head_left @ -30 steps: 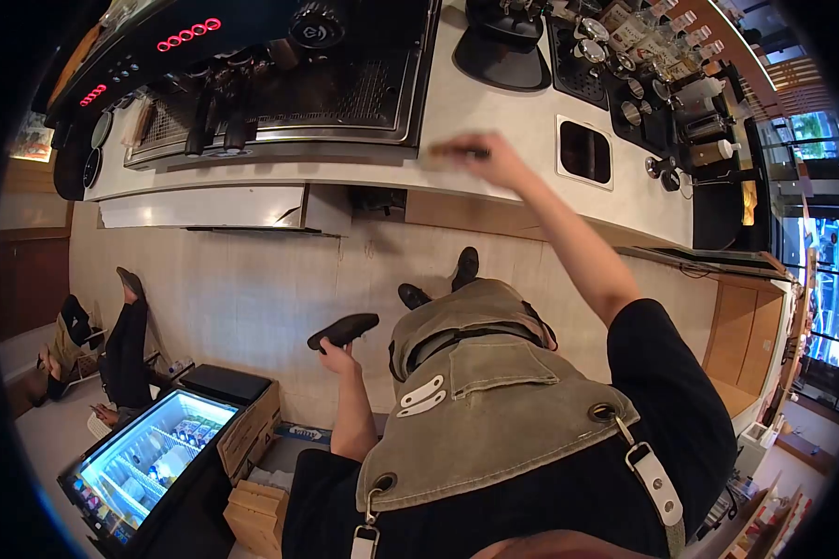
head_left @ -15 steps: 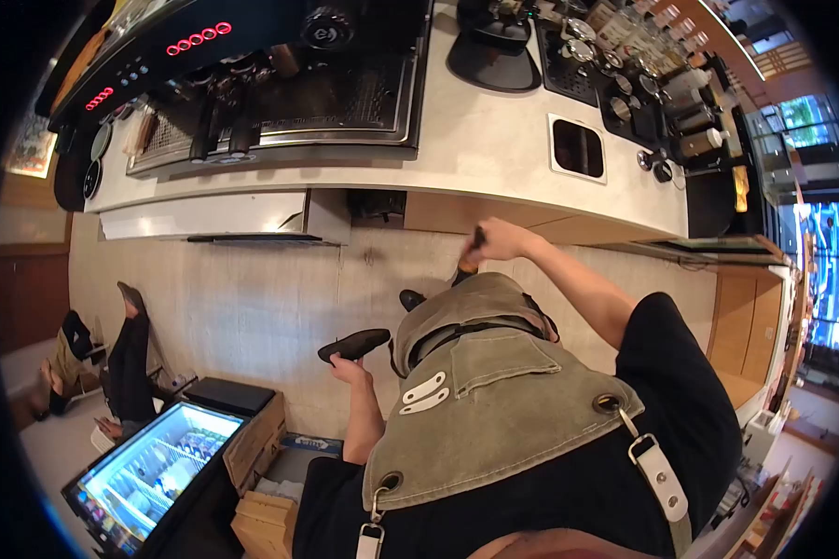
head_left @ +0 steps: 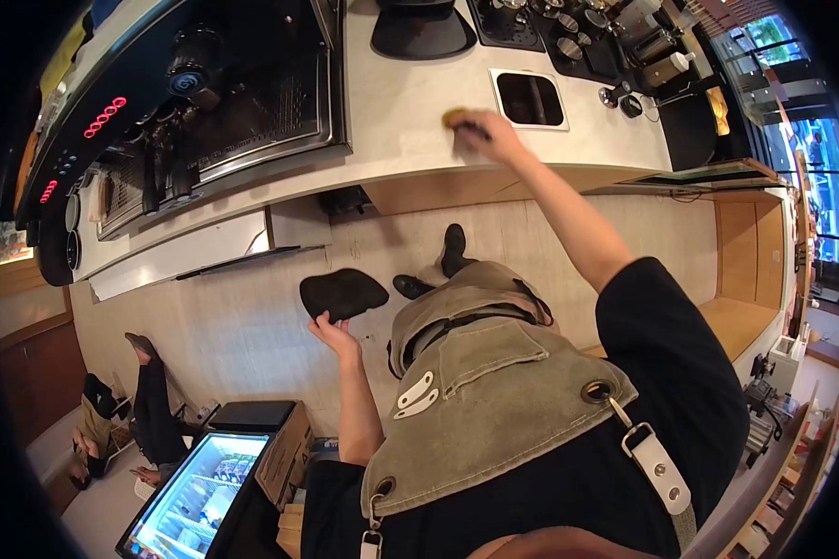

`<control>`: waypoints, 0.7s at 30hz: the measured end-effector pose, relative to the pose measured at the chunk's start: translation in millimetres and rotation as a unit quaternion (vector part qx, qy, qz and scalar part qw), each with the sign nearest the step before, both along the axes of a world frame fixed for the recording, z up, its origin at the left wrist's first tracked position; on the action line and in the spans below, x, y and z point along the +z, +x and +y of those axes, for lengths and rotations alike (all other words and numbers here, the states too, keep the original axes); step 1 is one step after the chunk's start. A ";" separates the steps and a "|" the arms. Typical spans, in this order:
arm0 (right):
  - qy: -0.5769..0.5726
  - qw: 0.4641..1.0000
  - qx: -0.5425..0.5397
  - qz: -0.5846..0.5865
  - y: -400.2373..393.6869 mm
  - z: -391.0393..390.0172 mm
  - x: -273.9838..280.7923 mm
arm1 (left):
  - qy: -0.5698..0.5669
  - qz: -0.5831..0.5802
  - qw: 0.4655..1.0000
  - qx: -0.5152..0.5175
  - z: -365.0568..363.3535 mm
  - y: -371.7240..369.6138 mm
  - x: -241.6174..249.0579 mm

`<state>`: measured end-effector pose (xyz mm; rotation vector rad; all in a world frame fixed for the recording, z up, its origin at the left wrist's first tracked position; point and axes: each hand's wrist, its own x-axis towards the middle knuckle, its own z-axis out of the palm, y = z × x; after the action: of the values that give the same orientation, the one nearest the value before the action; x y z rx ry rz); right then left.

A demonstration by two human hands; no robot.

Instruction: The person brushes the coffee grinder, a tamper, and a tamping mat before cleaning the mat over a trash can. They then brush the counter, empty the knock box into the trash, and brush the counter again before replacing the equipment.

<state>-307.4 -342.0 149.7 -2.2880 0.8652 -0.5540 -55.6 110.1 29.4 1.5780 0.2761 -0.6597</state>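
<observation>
My left hand (head_left: 334, 335) grips the near edge of a flat black tray (head_left: 343, 293) with rounded corners, its broad face turned toward me above the floor. My right hand (head_left: 502, 138) reaches out over the pale countertop (head_left: 396, 121), fingers wrapped round the dark handle of a small brush (head_left: 455, 118). The brush's tan bristle end points left, close over the counter. Right of that hand is a rectangular cut-out with a metal rim (head_left: 529, 126). Another dark, rounded tray (head_left: 423, 39) lies farther back on the counter.
A black espresso machine (head_left: 252, 112) stands at the left on the counter. Metal cups and pitchers (head_left: 569, 47) crowd the back right. Below left are a lit display fridge (head_left: 196, 494) and a cardboard box (head_left: 284, 456). Two seated people (head_left: 149, 410) are beyond the fridge.
My right hand has risen with the brush from below the counter edge to over the countertop. My left hand has moved slightly up and left, turning the tray's broad face into view.
</observation>
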 end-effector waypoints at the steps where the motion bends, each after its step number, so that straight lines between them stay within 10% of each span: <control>1: -0.025 1.000 0.005 -0.011 -11.5 41.5 12.8 | -0.043 0.003 0.999 0.001 -2.1 0.0 -0.7; 5: 0.156 0.926 0.080 0.336 -74.1 126.1 15.0 | -0.122 0.048 0.991 0.033 -25.6 -8.6 22.7; 7: 0.276 0.941 0.056 0.186 -113.2 132.7 6.7 | -0.161 0.069 0.981 0.082 -41.7 -11.2 37.0; 14: 0.010 0.966 -0.213 -0.143 -104.6 69.7 40.7 | -0.268 0.023 0.948 0.169 -55.2 80.4 53.3; 16: -0.005 0.980 -0.187 -0.070 -138.8 60.7 2.2 | -0.224 -0.016 0.950 0.217 -61.6 121.1 43.5; 19: 0.336 0.932 -0.131 0.049 -168.9 87.5 24.2 | -0.180 -0.055 0.958 0.215 -77.7 173.4 40.1; 21: 0.272 0.952 -0.118 0.071 -173.5 132.3 32.7 | -0.163 -0.062 0.965 0.193 -90.1 208.9 34.9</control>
<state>-480.9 -209.6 182.3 -1.7469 1.2028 -0.2091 153.4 20.0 64.3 1.1972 0.3511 -0.2819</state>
